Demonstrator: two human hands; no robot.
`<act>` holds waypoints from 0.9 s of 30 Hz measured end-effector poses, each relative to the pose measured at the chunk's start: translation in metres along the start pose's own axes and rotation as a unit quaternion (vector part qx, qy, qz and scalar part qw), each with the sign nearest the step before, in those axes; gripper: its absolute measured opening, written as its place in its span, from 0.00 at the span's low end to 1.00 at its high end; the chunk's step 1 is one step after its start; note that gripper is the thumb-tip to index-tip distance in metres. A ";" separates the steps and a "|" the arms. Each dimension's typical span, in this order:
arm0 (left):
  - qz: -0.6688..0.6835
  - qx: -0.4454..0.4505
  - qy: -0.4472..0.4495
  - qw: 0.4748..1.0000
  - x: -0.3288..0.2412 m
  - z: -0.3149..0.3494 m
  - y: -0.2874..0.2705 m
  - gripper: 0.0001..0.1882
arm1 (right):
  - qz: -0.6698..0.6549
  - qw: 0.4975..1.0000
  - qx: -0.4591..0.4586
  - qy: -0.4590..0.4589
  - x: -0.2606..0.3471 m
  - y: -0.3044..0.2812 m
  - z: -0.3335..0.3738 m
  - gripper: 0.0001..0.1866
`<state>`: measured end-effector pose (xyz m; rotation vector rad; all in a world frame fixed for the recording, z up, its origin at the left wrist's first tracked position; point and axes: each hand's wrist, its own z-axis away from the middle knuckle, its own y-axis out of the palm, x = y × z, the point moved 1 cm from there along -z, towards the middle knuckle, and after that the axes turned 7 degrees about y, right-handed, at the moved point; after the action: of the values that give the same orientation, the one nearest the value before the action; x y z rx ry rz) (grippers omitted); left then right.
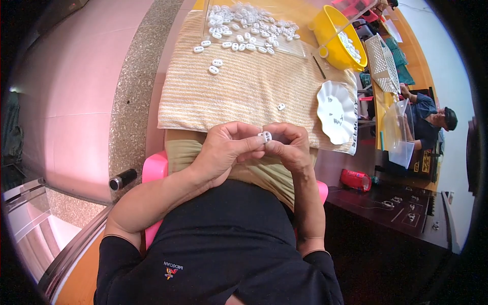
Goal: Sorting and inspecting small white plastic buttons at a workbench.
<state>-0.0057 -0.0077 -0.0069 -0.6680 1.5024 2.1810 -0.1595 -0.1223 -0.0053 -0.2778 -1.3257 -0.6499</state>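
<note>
A small white oval plastic piece with two openings [267, 136] is pinched between both my hands, just in front of the towel's near edge. My left hand [223, 150] has thumb and index finger closed on its left side. From the other side, the fingertips of my right hand [290, 146] grip it. Beyond my hands, a lone white piece [281, 107] lies on the striped towel [218, 101]. Two similar pieces [215, 66] rest farther left. Many more, a loose pile of white pieces [244, 23], spread over a clear tray [290, 49] and the towel at the far end.
At right, a scalloped white plate [344, 109] holds small dark bits. A thin black stick [319, 67] lies near a yellow basin [325, 30] containing white pieces. Farther right are a perforated white basket [382, 62] and a seated person [427, 119]. A dark cylinder [123, 179] is at left.
</note>
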 end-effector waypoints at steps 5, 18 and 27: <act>0.025 0.013 -0.014 0.999 0.000 -0.001 0.000 0.08 | -0.015 1.000 -0.010 -0.006 0.000 0.003 0.002 0.13; 0.044 0.072 -0.029 0.996 -0.002 0.000 0.000 0.06 | -0.031 0.993 0.032 -0.106 -0.002 0.009 0.001 0.14; 0.053 0.098 -0.016 0.994 -0.004 0.004 0.004 0.05 | 0.008 0.992 0.019 -0.121 0.012 0.022 0.009 0.14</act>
<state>-0.0053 -0.0060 0.0001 -0.4958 1.7422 2.0717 -0.1526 -0.1034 0.0117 -0.3438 -1.5641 -0.5906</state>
